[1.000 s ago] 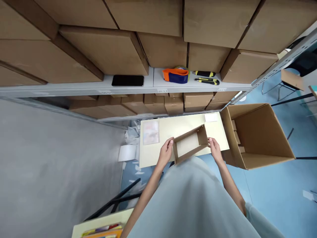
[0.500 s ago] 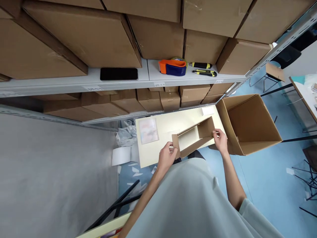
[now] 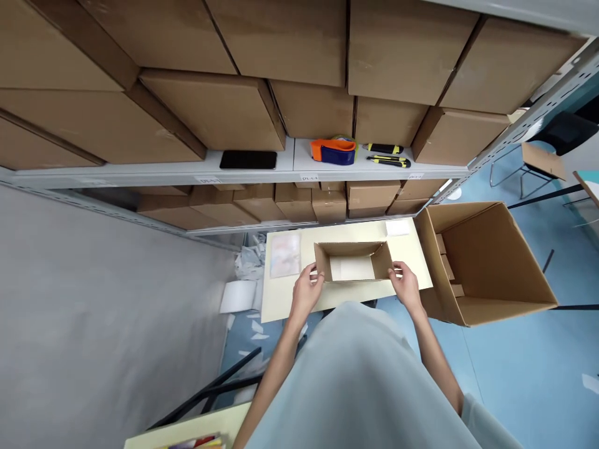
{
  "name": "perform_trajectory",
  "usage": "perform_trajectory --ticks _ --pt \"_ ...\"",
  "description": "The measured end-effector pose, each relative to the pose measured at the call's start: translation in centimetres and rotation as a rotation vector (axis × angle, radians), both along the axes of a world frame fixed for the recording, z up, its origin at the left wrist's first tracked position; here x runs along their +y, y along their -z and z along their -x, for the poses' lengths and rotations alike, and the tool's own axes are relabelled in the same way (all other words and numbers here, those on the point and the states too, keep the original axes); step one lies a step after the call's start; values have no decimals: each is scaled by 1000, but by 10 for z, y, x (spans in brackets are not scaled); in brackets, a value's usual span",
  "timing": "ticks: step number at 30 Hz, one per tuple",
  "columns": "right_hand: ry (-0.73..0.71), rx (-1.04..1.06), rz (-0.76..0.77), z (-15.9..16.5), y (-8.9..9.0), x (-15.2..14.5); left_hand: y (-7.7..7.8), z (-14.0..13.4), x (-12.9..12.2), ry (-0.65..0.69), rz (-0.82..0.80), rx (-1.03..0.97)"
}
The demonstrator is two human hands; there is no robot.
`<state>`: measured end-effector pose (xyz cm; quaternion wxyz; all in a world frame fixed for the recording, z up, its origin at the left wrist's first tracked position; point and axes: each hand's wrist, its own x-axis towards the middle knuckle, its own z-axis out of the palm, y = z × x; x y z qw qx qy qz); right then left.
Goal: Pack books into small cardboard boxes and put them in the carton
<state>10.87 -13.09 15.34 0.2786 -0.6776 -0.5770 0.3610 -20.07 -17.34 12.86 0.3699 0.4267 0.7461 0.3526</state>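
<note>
An open cardboard box [image 3: 384, 260] is held over the cream table [image 3: 281, 302] in front of me. My left hand [image 3: 307, 290] pinches its left end, thumb and fingers at the edge. At the opposite end, my right hand [image 3: 405, 285] grips the right edge the same way. A pale rectangle shows through the box's open top; whether it is a lining or the tabletop, I cannot tell. To the left of the box lies a clear plastic packet [image 3: 285, 255] with a faint pinkish print. White paper [image 3: 397, 228] rests at the table's far right.
A large open carton [image 3: 496, 249] stands right of the table, with small cardboard pieces inside. Ahead, a metal shelf [image 3: 215, 161] carries stacked boxes, a black phone [image 3: 248, 160], an orange and blue tape dispenser [image 3: 334, 151] and several yellow-black cutters [image 3: 388, 161]. A white roll [image 3: 238, 296] sits at left.
The box has turned from slanted to nearly square with the table's far edge, both hands still holding its ends. My view has shifted, showing more of the upper boxes.
</note>
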Motion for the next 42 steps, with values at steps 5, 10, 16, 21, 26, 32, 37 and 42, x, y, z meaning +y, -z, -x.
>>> perform_trajectory --ticks 5,10,16,21,26,32,37,42 --pt "-93 22 -13 -20 -3 19 -3 -18 -10 -47 -31 73" --pt "-177 -31 -82 -25 -5 53 -13 -26 -17 -56 -29 240" --pt "-315 -68 -148 -7 -2 93 -24 -38 -24 -43 -19 367" --pt "-315 -83 -148 1 2 118 -24 -45 -29 -45 1 380" --pt "-246 -65 -48 5 8 128 -27 -48 -30 10 -8 369" --pt "-337 -34 20 10 14 105 -27 -48 -19 207 -48 250" --pt "-334 47 120 3 10 84 -21 -32 -13 309 -22 231" --pt "-323 151 208 -4 10 83 -21 -17 -3 412 -36 258"
